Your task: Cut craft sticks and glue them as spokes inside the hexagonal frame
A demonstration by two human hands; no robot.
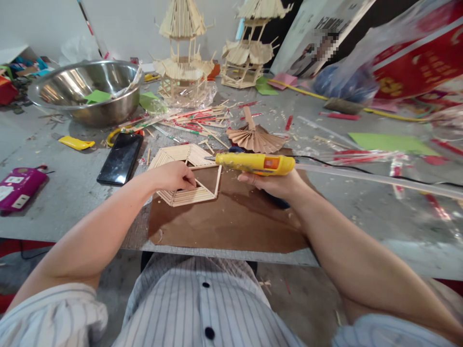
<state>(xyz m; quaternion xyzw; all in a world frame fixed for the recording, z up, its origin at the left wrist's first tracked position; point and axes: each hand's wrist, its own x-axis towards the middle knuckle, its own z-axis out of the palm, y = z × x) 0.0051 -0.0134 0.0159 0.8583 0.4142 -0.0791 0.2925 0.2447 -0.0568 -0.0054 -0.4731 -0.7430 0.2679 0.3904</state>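
A hexagonal frame of thin wooden sticks lies on a brown board. Most of its sides are filled with rows of sticks, while the right side shows only bare outline sticks. My left hand rests over its middle opening, fingers closed and pointing down; what they pinch is hidden. In my right hand is a yellow hot glue gun, its nozzle aimed left above the frame's upper edge. Its cable and a clear glue stick trail to the right. Behind it sits a pleated brown fan-shaped piece.
A black phone, yellow cutter and purple box-shaped device lie left. A steel bowl stands behind. Two stick pagodas rise at the back, near scattered sticks. Plastic bags crowd the right.
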